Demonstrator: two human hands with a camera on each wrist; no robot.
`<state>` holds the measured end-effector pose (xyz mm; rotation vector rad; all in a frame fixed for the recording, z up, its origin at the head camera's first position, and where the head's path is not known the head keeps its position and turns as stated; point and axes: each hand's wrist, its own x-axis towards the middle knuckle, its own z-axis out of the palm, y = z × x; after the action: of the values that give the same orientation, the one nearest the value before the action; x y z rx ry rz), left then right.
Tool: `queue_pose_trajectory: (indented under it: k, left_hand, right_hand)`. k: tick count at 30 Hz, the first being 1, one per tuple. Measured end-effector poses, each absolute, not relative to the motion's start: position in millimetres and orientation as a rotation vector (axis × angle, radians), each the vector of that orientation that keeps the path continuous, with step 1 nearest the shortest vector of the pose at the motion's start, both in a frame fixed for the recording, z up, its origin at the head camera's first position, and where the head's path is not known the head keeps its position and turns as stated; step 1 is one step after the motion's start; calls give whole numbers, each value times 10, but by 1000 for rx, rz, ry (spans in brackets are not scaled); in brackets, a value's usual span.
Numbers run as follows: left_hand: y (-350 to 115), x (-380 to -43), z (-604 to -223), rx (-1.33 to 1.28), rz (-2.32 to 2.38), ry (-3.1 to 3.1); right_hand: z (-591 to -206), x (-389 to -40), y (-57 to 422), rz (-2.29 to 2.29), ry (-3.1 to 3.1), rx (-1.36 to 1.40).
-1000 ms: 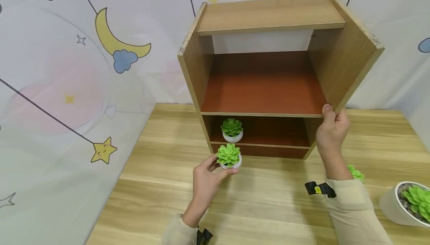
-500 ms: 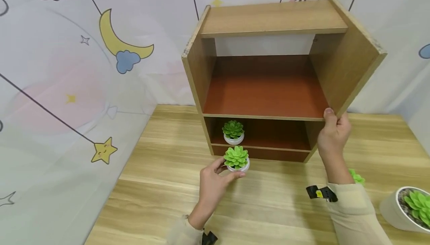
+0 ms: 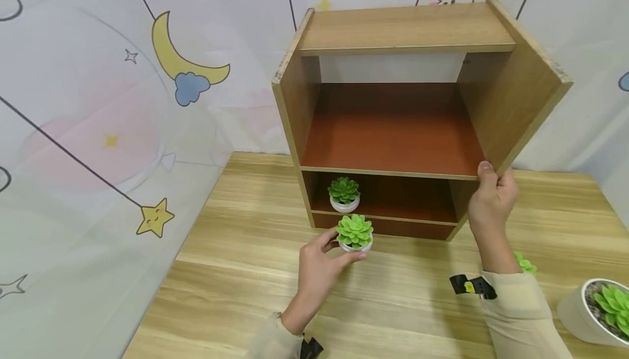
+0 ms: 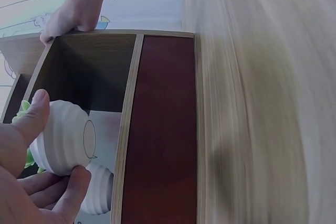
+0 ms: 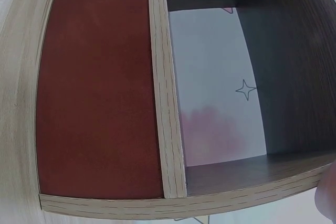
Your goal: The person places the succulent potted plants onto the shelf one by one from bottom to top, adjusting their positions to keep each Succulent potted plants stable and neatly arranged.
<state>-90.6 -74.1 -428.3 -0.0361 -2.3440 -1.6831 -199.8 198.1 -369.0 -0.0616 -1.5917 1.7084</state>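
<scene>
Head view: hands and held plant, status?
Left hand grips potted succulent before shelf unit. Right hand grips unit's right side. Second succulent stands left in lower compartment.

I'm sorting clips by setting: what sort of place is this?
Probably a staged indoor tabletop set: a cartoon-printed backdrop surrounds a wood-grain table, on which stands an open shelf unit.

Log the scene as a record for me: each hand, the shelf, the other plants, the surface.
Left hand: pinches a bright-green succulent in a small round white pot, off the table, before the shelf
Right hand: grips the right side of an open light-brown wooden shelf unit
Lower compartment: darker-green succulent in a small white pot, toward the left end
Far right: green succulent in a larger white pot, cut off by frame
Behind right forearm: green leaves, partly hidden
Surface: light wood-grain table
</scene>
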Motion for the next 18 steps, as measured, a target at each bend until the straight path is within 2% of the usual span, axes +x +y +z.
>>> queue_pose_trajectory:
  k: [18]
  left_hand:
    - [-606,-935,-4254,-55,-1733,-2288]
  right_hand:
    - [-3688,-2020,1971,1680,-1559,27]
